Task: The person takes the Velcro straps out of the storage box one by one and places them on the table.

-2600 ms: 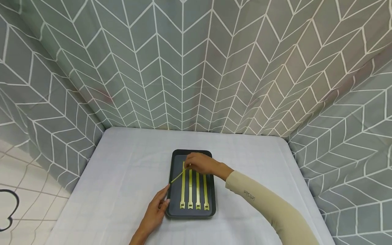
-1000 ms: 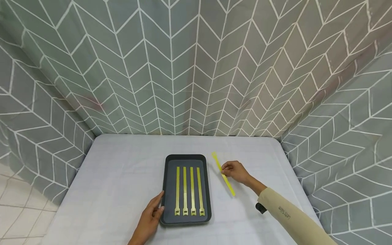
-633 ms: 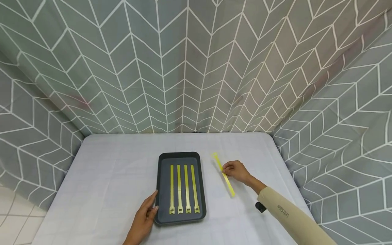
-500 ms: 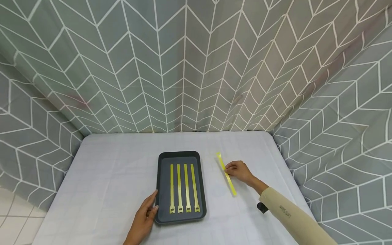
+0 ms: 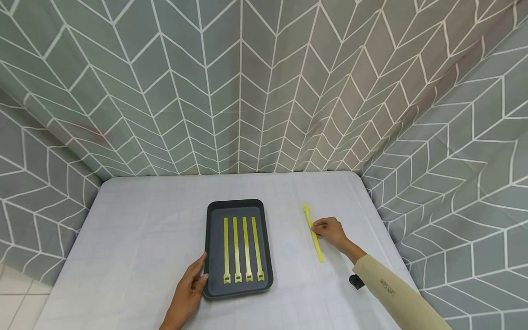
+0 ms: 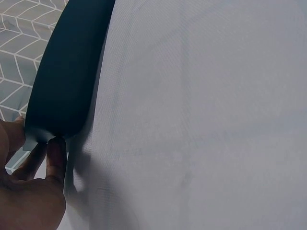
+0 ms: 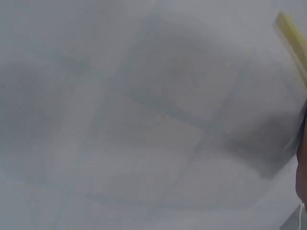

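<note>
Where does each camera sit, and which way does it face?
Head: worn there, facing forward and down at the tray; left hand, right hand and sleeve show.
Left wrist: worn there, facing tray and white cloth; part of the left hand shows.
Right wrist: worn there, facing cloth; right hand's edge shows.
Head and right wrist share the yellow strap.

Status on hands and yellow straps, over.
Left hand holding tray edge. Right hand pinching one strap, outside tray. Four straps inside. Only cloth between strap and tray.

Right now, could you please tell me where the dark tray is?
In the head view, the dark tray is just left of centre, between the left hand and the held yellow strap.
</note>
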A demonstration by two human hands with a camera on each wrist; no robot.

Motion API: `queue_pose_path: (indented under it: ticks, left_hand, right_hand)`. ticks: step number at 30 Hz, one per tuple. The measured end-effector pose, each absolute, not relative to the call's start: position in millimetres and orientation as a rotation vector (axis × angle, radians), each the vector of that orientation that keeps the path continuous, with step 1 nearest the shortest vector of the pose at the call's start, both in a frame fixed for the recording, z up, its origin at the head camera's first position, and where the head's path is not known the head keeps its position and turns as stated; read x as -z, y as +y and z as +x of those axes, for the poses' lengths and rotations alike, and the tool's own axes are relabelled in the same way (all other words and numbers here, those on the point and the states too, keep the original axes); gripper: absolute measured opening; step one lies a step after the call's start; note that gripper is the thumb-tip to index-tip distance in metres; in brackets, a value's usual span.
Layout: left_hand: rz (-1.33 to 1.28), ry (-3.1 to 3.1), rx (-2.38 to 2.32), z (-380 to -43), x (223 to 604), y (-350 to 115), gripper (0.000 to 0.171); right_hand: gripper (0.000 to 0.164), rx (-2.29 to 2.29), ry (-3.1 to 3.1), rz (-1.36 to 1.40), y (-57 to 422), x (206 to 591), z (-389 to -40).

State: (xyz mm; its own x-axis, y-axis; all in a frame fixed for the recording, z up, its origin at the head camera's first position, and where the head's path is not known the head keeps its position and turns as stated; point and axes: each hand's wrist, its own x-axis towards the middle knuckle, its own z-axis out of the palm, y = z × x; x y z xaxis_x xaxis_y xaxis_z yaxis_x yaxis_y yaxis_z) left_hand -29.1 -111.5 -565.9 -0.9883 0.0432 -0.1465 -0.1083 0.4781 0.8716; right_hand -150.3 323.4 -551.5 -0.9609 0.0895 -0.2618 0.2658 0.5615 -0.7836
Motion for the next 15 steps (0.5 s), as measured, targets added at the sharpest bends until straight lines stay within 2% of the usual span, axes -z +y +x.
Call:
queue_pose_path:
  ticks: [8, 15]
  left_hand:
    - [-0.049, 2.561, -1.544, -29.2, 563.5, -111.7, 0.058]
    - [-0.019, 2.586, -1.550, -31.6, 564.1, -111.7, 0.058]
  right_hand:
    - [0.018, 1.227, 2.673, 0.356, 329.2, 548.4, -144.2]
    - [0.015, 1.135, 2.774, 0.284, 333.3, 545.7, -141.0]
